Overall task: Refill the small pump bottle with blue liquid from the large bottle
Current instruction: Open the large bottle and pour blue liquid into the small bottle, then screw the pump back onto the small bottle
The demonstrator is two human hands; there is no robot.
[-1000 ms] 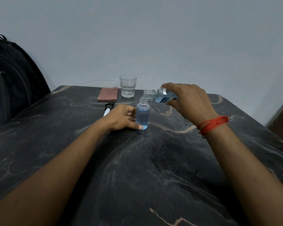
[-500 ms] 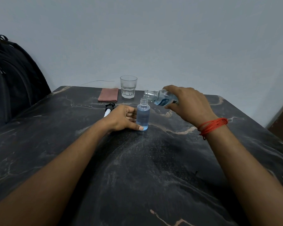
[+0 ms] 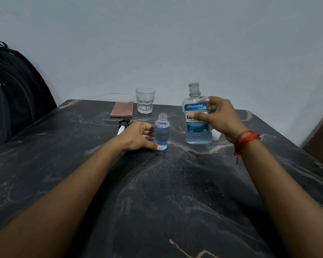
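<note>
**Large bottle set upright; small bottle ready for its pump**

The large bottle (image 3: 197,120) is held upright by the right hand (image 3: 219,118), toward the far right part of the surface (image 3: 175,192). The fingers (image 3: 215,103) of that hand are wrapped around its labelled body, thumb across the front; whether its base is already resting on the surface cannot be told for certain. Its neck is open, and a shallow layer of blue liquid is seen at the bottom. A small white cap (image 3: 216,134) lies just behind it, partly hidden.

The small bottle (image 3: 162,134) stands upright near the middle of the surface, its neck open and blue liquid reaching almost to the shoulder. It is steadied by the left hand (image 3: 138,135), the thumb pressed against its base and the curled fingers closed against its side.

The pouring is judged done, so the step in hand is the setting down. The large bottle should be lowered straight and released only once its base is flat, well apart from the small bottle. The small bottle should be kept held, since it is light and nearly full. The pump (image 3: 123,124), lying just beyond the left hand, is best picked up next and fed in vertically, slowly, so that no liquid is pushed over the rim. The glass (image 3: 145,100) and the folded cloth (image 3: 122,112) at the far edge are not needed.
</note>
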